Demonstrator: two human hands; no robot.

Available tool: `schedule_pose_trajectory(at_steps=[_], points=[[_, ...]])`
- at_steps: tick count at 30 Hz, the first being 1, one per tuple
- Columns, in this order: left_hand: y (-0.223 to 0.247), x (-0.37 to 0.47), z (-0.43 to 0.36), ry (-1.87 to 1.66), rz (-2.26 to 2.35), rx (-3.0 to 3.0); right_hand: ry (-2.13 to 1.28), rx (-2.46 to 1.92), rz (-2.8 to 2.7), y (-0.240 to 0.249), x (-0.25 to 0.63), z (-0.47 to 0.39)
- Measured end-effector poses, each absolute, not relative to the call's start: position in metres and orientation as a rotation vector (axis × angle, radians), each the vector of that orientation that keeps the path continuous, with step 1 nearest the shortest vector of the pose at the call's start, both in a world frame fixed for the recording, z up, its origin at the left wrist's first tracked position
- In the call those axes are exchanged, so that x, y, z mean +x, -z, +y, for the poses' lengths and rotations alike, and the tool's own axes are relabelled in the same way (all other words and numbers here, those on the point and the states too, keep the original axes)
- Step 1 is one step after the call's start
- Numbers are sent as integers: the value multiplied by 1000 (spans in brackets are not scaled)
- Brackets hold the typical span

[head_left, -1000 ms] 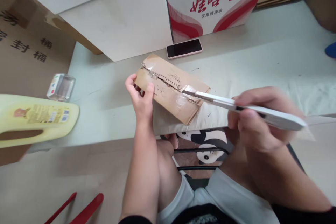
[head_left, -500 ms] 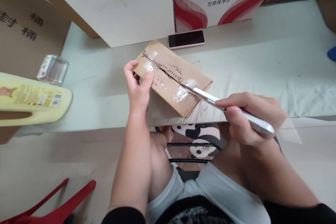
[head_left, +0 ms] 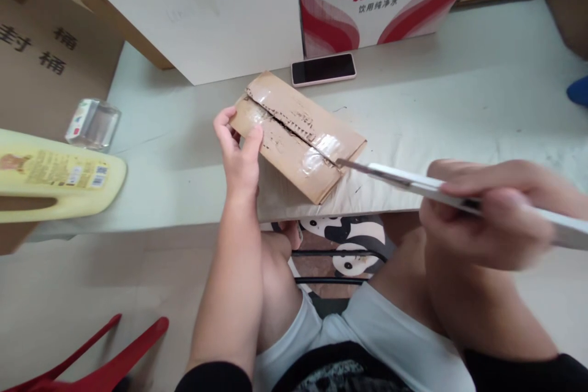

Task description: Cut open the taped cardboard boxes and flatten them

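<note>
A small brown cardboard box [head_left: 294, 162] lies slanted on the pale cloth-covered table, a dark slit running along its taped top seam. My left hand [head_left: 241, 150] grips the box's left end, thumb on top and fingers at the far edge. In my right hand [head_left: 487, 208] is a white utility knife [head_left: 413, 182], held with its blade extended. The blade's tip appears over the box's right end, at the seam; whether it touches is hard to tell. The right hand is somewhat blurred.
Behind the box lies a phone [head_left: 324, 69], in front of a white carton [head_left: 202, 18] and a red-and-white carton [head_left: 386, 3]. To the left are a yellow bottle [head_left: 98, 180] and a clear container [head_left: 94, 124]. A red chair part [head_left: 133, 352] is at lower left.
My right hand has drawn the knife toward the right, and the blade has moved from inside the seam to the box's right end. The slit now reaches farther along. My left hand keeps its hold.
</note>
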State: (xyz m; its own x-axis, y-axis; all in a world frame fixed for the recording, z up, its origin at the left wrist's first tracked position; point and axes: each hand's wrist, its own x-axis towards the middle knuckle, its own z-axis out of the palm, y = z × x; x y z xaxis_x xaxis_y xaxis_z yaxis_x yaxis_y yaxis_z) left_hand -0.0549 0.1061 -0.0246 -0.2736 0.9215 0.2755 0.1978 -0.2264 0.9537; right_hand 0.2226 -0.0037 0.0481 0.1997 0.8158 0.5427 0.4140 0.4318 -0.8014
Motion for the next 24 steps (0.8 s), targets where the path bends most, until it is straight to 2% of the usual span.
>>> schedule_pose_trajectory(at_steps=[4, 10, 13, 17, 24], points=[[28, -60, 108, -1515, 1393, 1344, -179, -1207, -1273, -33, 226, 20], [23, -66, 111, -1573, 1349, 1239, -430, -1768, -1753, 13, 230, 64], [19, -67, 114, -1632, 1252, 1104, -463, -1866, -1877, 29, 226, 67], [23, -71, 117, -1545, 1292, 1048, -404, -1763, -1967, 34, 219, 63], [22, -71, 110, -1425, 1322, 830, -897, -1280, -2027, 21, 216, 63]])
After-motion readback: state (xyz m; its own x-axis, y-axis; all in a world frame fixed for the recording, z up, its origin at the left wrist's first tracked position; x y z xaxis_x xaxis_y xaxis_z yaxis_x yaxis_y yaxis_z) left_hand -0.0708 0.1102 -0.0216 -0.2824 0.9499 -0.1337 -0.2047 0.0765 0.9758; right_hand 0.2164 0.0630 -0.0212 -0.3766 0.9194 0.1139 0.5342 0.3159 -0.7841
